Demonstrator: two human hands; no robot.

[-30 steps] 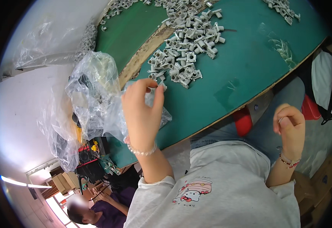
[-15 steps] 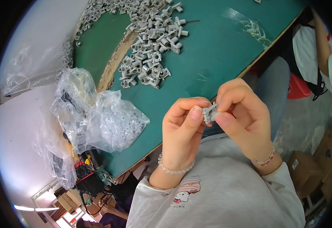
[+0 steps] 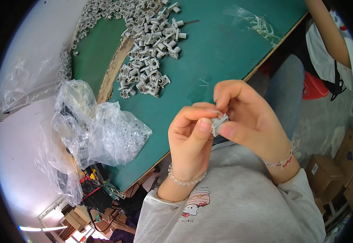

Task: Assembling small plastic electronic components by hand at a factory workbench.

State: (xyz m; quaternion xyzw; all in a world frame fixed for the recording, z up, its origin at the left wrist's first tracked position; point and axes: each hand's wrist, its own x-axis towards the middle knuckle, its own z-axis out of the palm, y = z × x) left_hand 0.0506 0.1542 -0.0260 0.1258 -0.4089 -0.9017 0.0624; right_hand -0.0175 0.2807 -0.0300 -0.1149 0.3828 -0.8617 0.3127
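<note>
Between my two hands is a small grey plastic part (image 3: 219, 124), a moulded piece with a raised edge, held over the table's front edge. My left hand (image 3: 190, 137) pinches it between thumb and forefinger. My right hand (image 3: 251, 121) closes on it from the other side, its thumb against the part and its curled fingertips close above. The fingers cover much of the part. On the green table (image 3: 221, 52), beyond my hands, lies a heap of similar grey plastic parts (image 3: 152, 48), with short tubes sticking out.
A clear plastic bag (image 3: 117, 137) of small pale pieces sits at the table's left. Clear plastic scraps (image 3: 261, 28) lie toward the far right. Another person's arm (image 3: 330, 32) shows at the upper right, above a red stool-like object (image 3: 316, 87). Cardboard boxes (image 3: 326, 176) stand at the right.
My right fingers have shifted on the grey plastic part, which is now turned differently. The whole table appears slightly further left, and the other person's arm has come further into view.
</note>
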